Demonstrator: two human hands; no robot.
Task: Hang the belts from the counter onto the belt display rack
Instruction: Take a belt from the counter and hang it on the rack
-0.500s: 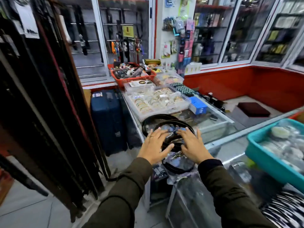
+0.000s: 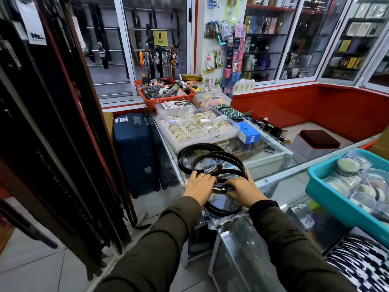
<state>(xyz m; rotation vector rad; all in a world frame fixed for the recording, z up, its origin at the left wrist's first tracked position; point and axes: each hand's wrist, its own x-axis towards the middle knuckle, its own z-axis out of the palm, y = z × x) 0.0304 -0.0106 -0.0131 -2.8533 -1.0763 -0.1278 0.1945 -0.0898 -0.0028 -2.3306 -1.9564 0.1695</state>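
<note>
Several black belts (image 2: pixel 212 153) lie coiled in loops on the glass counter (image 2: pixel 271 157) in front of me. My left hand (image 2: pixel 200 185) and my right hand (image 2: pixel 242 189) rest side by side on the nearest coil, fingers curled around the strap and its gold buckle (image 2: pixel 219 187). A tall belt display rack (image 2: pixel 52 123) full of hanging dark belts fills the left side of the view, close to my left sleeve.
Behind the coils sit a clear box of bangles (image 2: pixel 197 125), a red basket (image 2: pixel 166 93) and a blue carton (image 2: pixel 248 134). A teal tub (image 2: pixel 328 192) stands at the right. A blue suitcase (image 2: pixel 134 152) stands on the floor between rack and counter.
Both hands have closed in on the nearest belt coil, from flat fingers resting on it to a grip around the strap and buckle.
</note>
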